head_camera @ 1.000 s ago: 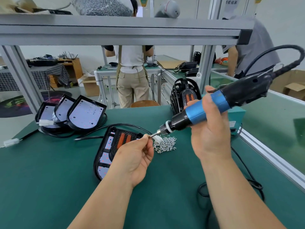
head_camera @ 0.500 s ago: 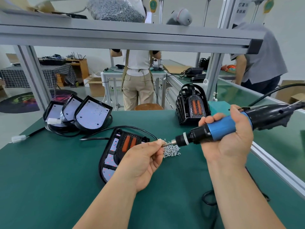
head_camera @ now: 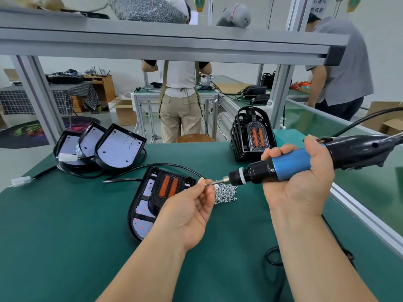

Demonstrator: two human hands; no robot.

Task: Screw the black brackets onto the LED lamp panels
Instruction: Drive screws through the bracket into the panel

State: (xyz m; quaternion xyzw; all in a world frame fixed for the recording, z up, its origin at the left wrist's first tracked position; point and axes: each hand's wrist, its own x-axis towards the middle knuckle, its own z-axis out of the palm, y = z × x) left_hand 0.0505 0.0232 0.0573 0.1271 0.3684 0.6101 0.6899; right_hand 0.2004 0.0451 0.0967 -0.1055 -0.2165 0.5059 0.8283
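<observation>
So the person at the green bench has the right hand wrapped around a blue and black electric screwdriver, held roughly level above the table with the bit pointing left. The left hand is up at the tip, thumb and forefinger pinching a tiny screw right against the bit, other fingers loosely curled. Just under that there's a little heap of silver screws on the mat.

The LED lamp panel being worked on lies flat beside the left hand, with a black bracket with two orange strips sitting on its upper half. Partly hidden by the wrist, so I can't tell if it's screwed down. A stack of more brackets stands upright at the back right, and three bare panels lean overlapping at the back left with their cables
</observation>
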